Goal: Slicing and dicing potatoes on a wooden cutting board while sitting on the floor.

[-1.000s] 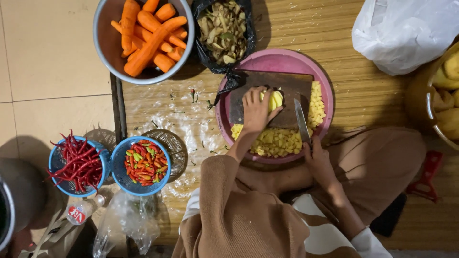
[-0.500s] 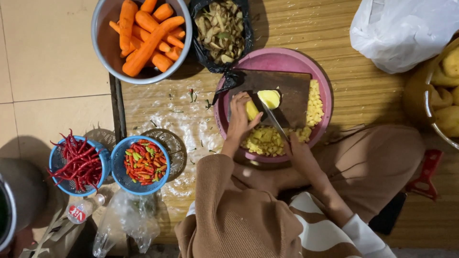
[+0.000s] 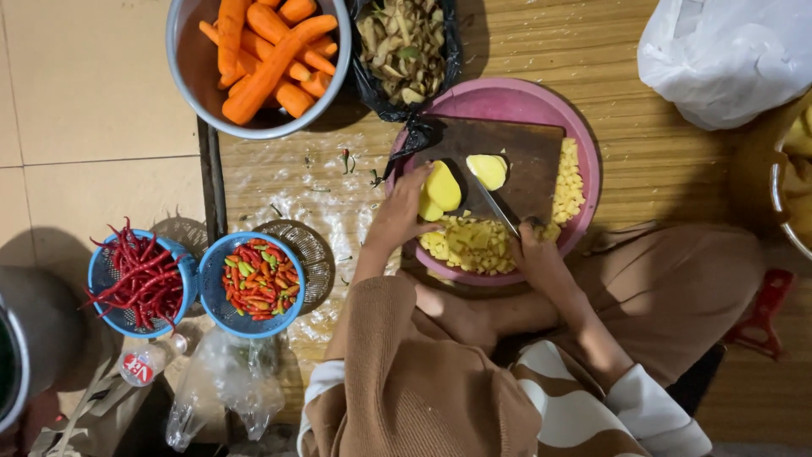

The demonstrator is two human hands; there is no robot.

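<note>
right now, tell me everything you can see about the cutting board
The cutting board is a dark brown, worn-looking rectangular slab, apparently wood, lying flat inside a round pink tray. A cut potato piece rests on it, cut face up. The knife blade lies across its lower edge, held by the right hand. The left hand holds a potato half at its left side. Diced potato borders it below and right.

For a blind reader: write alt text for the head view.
A person's left hand steadies a potato half on a dark cutting board while the right hand holds a knife. Diced potato, carrots and chillies surround them.
</note>
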